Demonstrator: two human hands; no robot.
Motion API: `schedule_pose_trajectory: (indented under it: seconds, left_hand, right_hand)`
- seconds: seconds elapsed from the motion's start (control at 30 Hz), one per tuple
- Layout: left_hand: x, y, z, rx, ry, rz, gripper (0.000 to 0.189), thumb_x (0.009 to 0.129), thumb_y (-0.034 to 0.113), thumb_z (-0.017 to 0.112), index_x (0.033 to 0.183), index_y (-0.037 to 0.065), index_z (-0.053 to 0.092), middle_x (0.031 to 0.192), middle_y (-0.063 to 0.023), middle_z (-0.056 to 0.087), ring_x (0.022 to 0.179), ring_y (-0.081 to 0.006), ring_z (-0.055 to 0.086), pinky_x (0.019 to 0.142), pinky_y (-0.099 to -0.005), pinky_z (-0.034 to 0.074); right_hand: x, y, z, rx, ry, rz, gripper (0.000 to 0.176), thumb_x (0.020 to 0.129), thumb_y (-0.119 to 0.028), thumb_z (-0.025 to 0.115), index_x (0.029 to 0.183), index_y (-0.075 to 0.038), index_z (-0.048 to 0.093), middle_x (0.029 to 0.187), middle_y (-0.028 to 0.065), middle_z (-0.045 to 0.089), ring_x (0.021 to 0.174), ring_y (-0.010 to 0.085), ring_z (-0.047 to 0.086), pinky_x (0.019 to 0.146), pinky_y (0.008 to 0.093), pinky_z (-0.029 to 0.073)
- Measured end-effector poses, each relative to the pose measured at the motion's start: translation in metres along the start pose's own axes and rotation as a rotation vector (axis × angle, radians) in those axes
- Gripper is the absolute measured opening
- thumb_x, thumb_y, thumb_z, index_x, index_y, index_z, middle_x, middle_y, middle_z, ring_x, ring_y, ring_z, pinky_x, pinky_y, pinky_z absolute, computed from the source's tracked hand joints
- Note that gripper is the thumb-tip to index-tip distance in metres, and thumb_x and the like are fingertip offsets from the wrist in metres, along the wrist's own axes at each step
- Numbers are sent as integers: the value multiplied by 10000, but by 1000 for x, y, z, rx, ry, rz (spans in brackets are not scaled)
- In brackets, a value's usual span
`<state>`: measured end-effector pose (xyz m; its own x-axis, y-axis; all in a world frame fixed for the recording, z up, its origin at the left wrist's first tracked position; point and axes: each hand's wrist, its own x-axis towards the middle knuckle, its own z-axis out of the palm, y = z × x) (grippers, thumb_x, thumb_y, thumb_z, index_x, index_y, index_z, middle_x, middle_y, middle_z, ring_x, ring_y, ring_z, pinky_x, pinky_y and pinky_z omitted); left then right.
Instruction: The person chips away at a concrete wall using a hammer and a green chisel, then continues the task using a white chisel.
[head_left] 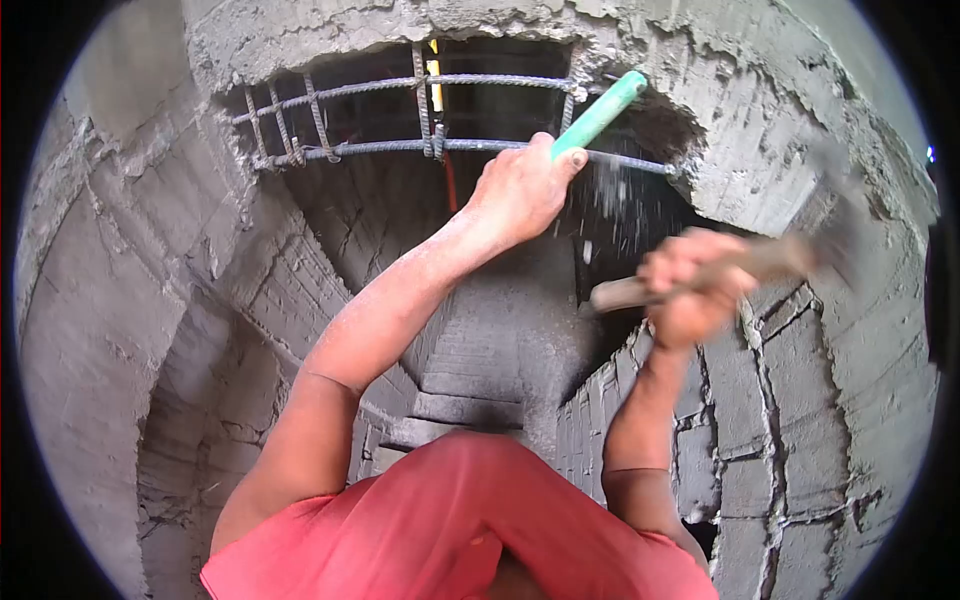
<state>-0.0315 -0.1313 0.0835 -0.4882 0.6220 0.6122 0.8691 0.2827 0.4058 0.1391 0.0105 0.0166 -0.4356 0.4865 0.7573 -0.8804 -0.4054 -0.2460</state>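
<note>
My left hand is closed around a green chisel, which slants up to the right past the reinforcing bars. Its lower end is hidden by my fist. Lower and to the right, my right hand grips a hammer by its wooden handle. The hammer head points right and is smeared by motion, apart from the chisel. Broken concrete with a rough hollow lies just right of the chisel. Small pale chips fall below the left hand and the bars.
A dark opening behind the bars holds a yellow and orange strip. Block walls with rough mortar joints rise on the right, and a plastered wall stands on the left. Concrete steps lie below.
</note>
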Motion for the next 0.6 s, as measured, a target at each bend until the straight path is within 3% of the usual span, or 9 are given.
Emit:
schedule_pose_trajectory:
  seconds: [0.03,0.1,0.17,0.27,0.33,0.37,0.47,0.57,0.6]
  left_hand:
    - [0,1,-4,1,1,-14,467,1043,441,415,937,-9,483,767,-287,601,808,-503,609,678,-568,453]
    - [-2,3,-11,-68,-49,28,471,1051,438,391,933,-11,471,753,-277,591,812,-492,603,701,-557,451]
    - [-1,2,-14,-72,-63,2,454,1054,421,391,932,-11,464,745,-277,581,815,-487,601,712,-550,450]
    - [0,1,-13,-84,-72,-1,447,1050,415,403,939,-13,473,760,-288,590,823,-489,606,711,-558,453]
    - [-1,3,-9,-28,-31,-20,445,1046,410,416,942,-17,486,781,-295,602,838,-492,610,718,-564,460]
    - [-6,5,-8,-29,-29,-20,445,1046,410,416,942,-17,486,781,-295,602,838,-492,610,718,-564,460]
    - [2,3,-11,-19,-44,27,483,1043,439,411,933,-23,498,804,-294,613,848,-492,613,727,-557,467]
    - [4,4,-14,-87,-125,-23,512,1045,460,398,931,-29,497,814,-294,607,843,-492,608,728,-542,466]
    - [4,3,-15,-86,-127,-35,512,1045,460,398,931,-29,497,814,-294,607,843,-492,608,728,-542,466]
  right_hand:
    - [9,-27,16,139,-140,-68,508,863,-563,680,1110,-126,603,858,68,566,703,219,549,608,397,491]
    - [26,-73,72,-409,-191,-579,686,798,-816,536,937,-146,575,738,22,501,561,169,470,561,387,458]
    - [42,-110,87,-429,-394,-930,736,802,-844,479,853,-115,560,685,19,471,545,164,454,529,360,443]
    - [34,-36,47,-259,36,-839,714,841,-809,457,758,-105,547,626,10,440,540,166,454,523,351,435]
    - [30,38,2,-1078,-40,-211,464,1016,-516,465,857,-85,530,586,-7,409,466,131,417,435,301,393]
    - [22,43,2,-717,206,373,417,1041,-438,467,837,-75,496,602,10,456,443,111,434,419,246,401]
    - [9,13,11,-664,258,127,492,1016,-555,434,877,-85,473,617,9,462,449,103,444,379,251,386]
    - [28,-61,31,-42,-119,19,588,867,-686,583,1022,-120,610,771,43,597,637,211,571,707,449,485]
    - [35,-84,48,-118,-177,-208,644,802,-774,580,878,-136,616,745,32,601,607,195,572,640,411,492]
